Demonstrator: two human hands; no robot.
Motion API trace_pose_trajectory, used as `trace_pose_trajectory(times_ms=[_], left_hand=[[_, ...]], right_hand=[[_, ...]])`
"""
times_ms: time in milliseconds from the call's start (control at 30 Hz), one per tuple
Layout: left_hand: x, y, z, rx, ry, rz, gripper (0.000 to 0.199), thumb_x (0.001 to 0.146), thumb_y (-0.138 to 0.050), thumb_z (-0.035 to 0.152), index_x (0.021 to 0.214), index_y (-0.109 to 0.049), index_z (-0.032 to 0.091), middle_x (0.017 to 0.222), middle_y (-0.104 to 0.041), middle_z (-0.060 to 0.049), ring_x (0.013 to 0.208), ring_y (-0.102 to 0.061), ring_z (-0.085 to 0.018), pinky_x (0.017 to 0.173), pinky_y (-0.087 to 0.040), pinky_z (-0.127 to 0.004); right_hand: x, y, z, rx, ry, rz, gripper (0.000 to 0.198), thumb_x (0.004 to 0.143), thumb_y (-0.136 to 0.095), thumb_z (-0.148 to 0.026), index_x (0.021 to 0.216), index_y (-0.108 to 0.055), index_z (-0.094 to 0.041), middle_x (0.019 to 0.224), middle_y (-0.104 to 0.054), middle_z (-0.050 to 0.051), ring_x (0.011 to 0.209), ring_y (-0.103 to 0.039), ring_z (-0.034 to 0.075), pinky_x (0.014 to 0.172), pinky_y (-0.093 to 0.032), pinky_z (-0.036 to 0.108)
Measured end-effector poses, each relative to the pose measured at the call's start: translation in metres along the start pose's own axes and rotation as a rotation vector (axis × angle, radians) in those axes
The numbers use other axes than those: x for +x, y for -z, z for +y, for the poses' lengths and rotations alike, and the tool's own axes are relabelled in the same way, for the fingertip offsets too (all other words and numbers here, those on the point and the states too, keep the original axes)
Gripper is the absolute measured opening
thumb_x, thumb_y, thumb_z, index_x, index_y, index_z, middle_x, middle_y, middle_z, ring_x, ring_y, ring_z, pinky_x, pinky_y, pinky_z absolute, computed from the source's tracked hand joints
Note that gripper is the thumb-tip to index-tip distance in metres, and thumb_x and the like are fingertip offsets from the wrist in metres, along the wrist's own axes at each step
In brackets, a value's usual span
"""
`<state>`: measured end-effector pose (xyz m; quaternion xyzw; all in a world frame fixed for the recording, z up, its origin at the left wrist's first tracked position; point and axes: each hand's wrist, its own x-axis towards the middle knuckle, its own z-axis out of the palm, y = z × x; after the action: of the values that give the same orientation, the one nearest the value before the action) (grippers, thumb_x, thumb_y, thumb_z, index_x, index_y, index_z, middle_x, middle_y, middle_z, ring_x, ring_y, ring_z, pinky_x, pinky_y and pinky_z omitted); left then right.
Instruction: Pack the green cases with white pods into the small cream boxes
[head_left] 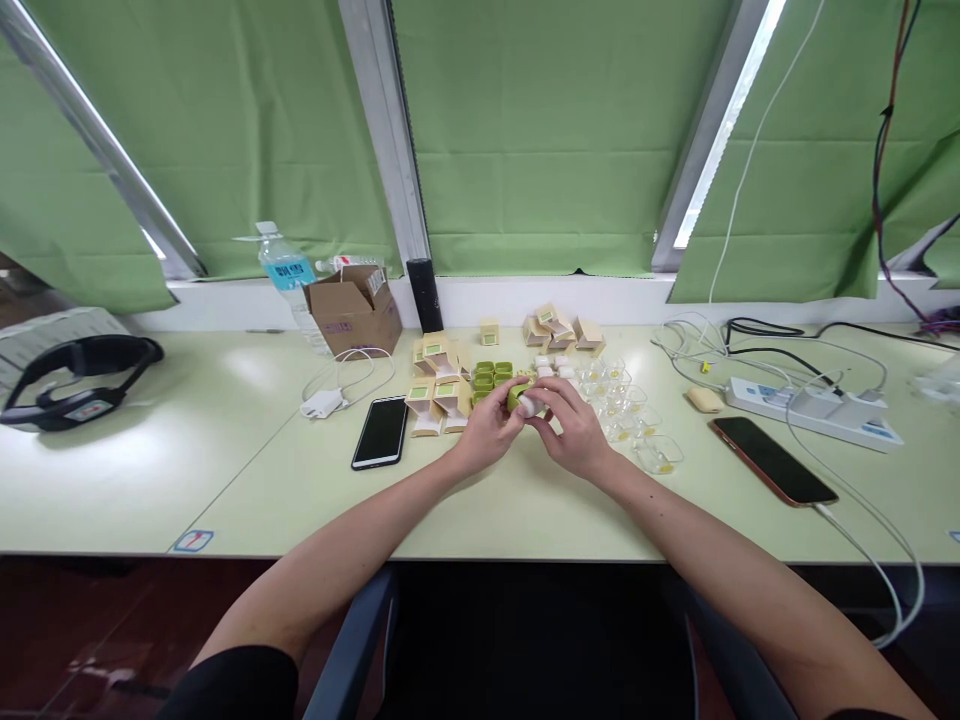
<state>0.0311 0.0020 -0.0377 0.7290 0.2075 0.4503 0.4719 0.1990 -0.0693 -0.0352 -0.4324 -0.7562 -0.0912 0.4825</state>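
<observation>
My left hand (489, 424) is closed around a small green cup (515, 396) in front of me. My right hand (571, 425) pinches a small white piece (532, 405) at the mouth of that cup; how far inside it sits is hidden by the fingers. Just beyond my hands stand several square green cups (486, 374), packed together. Several white pieces (553, 364) lie behind my right hand. Clear plastic cups (621, 405) with yellow marks spread out to the right of it. Small cream cardboard boxes (437, 388) are grouped left of my left hand.
More small boxes (559, 328) stand at the back. A black-edged phone (379, 432) and a brown carton (354, 310) are on the left, near a water bottle (289, 270). Another phone (772, 460), a power strip (814, 412) and loose cables occupy the right.
</observation>
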Motion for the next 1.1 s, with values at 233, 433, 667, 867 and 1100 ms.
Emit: trace_pose_trajectory(times_ms=[233,433,667,867,1100], left_hand=[[-0.003,-0.003,0.004,0.103,-0.014,0.024,0.043,0.086,-0.067,0.027,0.129,-0.066,0.021,0.096,-0.071,-0.005,0.076,-0.060,-0.017,0.070,-0.051,-0.028],[-0.004,-0.004,0.011,0.204,-0.027,0.026,0.043,0.085,-0.063,0.021,0.128,-0.064,0.020,0.090,-0.067,-0.002,0.068,-0.054,-0.014,0.065,-0.046,-0.026],[-0.007,-0.007,0.009,0.267,-0.036,0.047,0.046,0.087,-0.060,0.019,0.133,-0.060,0.018,0.083,-0.061,0.000,0.067,-0.049,-0.013,0.066,-0.044,-0.025],[-0.005,-0.001,0.005,0.028,-0.043,-0.074,0.047,0.098,-0.061,0.044,0.138,-0.057,0.019,0.108,-0.067,-0.009,0.083,-0.059,-0.017,0.077,-0.051,-0.029],[0.001,-0.006,0.004,-0.331,0.023,-0.177,0.063,0.083,-0.082,0.053,0.130,-0.061,0.017,0.123,-0.068,-0.015,0.112,-0.065,-0.025,0.097,-0.052,-0.034]], right_hand=[[0.000,-0.002,0.003,-0.021,0.045,0.006,0.030,0.104,-0.050,-0.025,0.130,-0.064,-0.024,0.117,-0.064,0.014,0.107,-0.067,0.026,0.077,-0.064,0.037],[-0.001,-0.003,0.004,-0.102,0.102,0.035,0.030,0.104,-0.048,-0.022,0.129,-0.064,-0.023,0.115,-0.067,0.015,0.107,-0.068,0.026,0.082,-0.064,0.039],[0.001,-0.006,0.000,-0.233,0.228,0.118,0.027,0.102,-0.050,-0.016,0.125,-0.063,-0.018,0.109,-0.069,0.016,0.101,-0.071,0.027,0.076,-0.064,0.038],[0.001,-0.004,0.000,-0.209,0.189,0.124,0.030,0.102,-0.052,-0.017,0.130,-0.061,-0.021,0.113,-0.068,0.015,0.106,-0.070,0.028,0.084,-0.065,0.041],[-0.001,-0.005,0.003,-0.153,0.150,0.126,0.042,0.102,-0.050,-0.017,0.143,-0.056,-0.022,0.122,-0.064,0.017,0.108,-0.069,0.027,0.078,-0.067,0.039]])
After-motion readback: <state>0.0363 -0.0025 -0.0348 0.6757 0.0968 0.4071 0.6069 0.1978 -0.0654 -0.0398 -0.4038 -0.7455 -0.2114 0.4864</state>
